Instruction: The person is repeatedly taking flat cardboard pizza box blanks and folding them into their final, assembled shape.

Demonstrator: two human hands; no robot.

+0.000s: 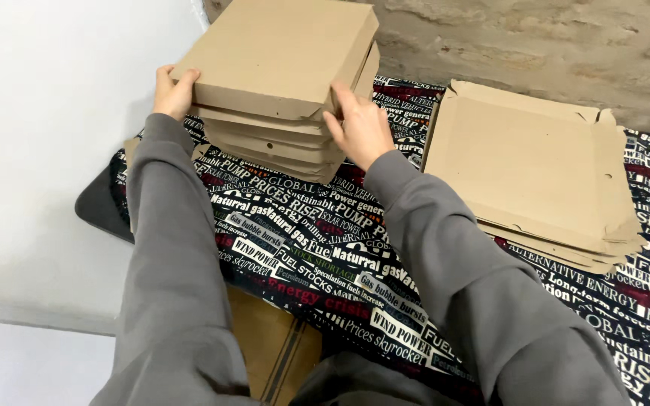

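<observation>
Your left hand (172, 92) grips the near-left corner of the top folded box (280, 53), fingers curled over its edge; your right hand (361, 128) presses its right edge. That box sits atop the stack of folded boxes (272, 146). Right of the stack lie flat cardboard blanks (528, 173) on the printed cloth (317, 248).

I'm gripping the top folded box (280, 56) w/ my left hand (173, 92) at its left edge & right hand (361, 129) at its right; it's sitting on the box stack (276, 146), flat blanks (528, 169) lying to the right on the worktop (317, 256).
</observation>
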